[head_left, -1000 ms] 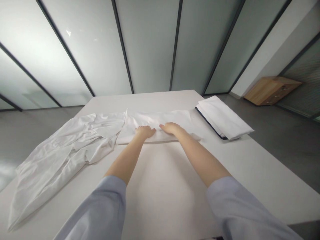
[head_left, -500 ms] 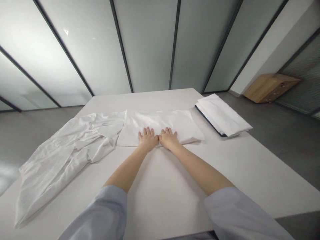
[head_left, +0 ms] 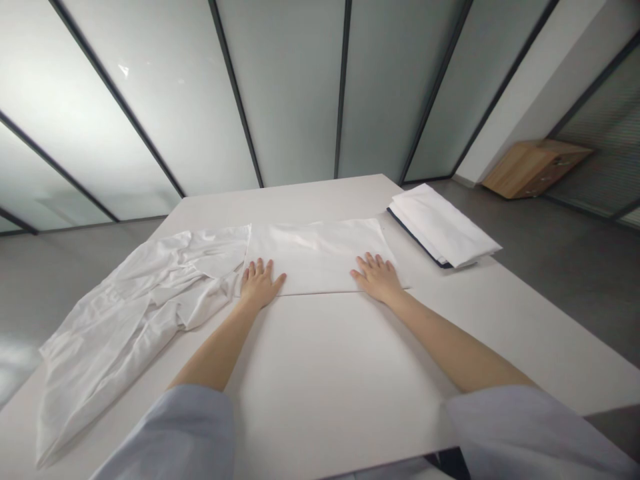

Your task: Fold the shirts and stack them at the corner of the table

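Observation:
A white cloth lies folded into a flat rectangle on the table, its near edge almost straight. My left hand rests flat on its near left corner, fingers spread. On the near right part of the same cloth lies my right hand, also flat with fingers apart. Neither hand grips anything. To the left, loose and wrinkled white fabric spreads from the folded part toward the table's left edge; whether the two are one piece I cannot tell.
A folded stack of white cloth with a dark layer beneath sits at the table's right edge. Beyond the table stand frosted glass panels with dark frames. A wooden cabinet is on the floor at the far right.
My hands have slid apart from the middle of the folded cloth, the left one leftward and the right one rightward. The cloth's near right edge now lies flatter.

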### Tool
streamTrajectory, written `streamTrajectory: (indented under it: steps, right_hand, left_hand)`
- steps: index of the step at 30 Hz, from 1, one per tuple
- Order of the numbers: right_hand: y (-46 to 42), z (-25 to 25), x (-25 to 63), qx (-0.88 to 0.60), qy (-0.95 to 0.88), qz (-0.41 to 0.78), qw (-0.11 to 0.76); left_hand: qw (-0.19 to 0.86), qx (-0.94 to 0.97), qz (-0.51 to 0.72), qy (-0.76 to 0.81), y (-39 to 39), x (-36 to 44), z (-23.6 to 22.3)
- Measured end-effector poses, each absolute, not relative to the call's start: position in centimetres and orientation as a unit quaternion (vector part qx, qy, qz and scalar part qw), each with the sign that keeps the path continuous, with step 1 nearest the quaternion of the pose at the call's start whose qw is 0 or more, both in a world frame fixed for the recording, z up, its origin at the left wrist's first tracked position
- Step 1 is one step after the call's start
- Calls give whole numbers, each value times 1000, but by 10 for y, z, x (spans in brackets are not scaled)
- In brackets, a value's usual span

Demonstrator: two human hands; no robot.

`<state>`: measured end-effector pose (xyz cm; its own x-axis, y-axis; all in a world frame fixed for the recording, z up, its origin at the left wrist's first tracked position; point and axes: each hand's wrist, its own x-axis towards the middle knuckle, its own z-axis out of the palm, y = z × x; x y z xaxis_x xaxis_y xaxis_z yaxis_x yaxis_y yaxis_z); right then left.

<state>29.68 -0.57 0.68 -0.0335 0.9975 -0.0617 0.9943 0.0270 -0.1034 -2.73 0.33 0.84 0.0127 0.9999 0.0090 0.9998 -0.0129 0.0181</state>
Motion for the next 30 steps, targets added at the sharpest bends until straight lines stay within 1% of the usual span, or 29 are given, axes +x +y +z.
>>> streamTrajectory:
  steps: [5,8,14,16,19,22,24,26,30]
  right_hand:
    - [-13,-7,344,-719,-693,32,39]
    - [-11,-13,358,-722,-691,27,36]
    - [23,-11,373,-724,-689,25,32]
    - [39,-8,377,-747,-663,-7,59]
    - [54,-4,377,-763,-623,-87,148]
    - [54,-2,369,-710,-654,-128,227]
    - [48,-3,359,-652,-708,-118,245]
    - [40,-5,345,-601,-762,-83,225]
    - [32,-9,319,-569,-814,5,118]
  left_hand:
    - [-8,713,11,701,3,-29,8]
    - [-6,712,10,702,2,-27,8]
    - [-19,729,15,684,-7,-24,14]
    - [-28,751,27,659,-11,-21,20]
    - [-12,768,45,638,-13,-19,26]
    - [10,790,79,608,-12,-19,23]
    - [3,810,90,579,-10,-19,17]
    - [3,815,74,575,-8,-20,11]
    - [31,801,36,596,-8,-20,5]
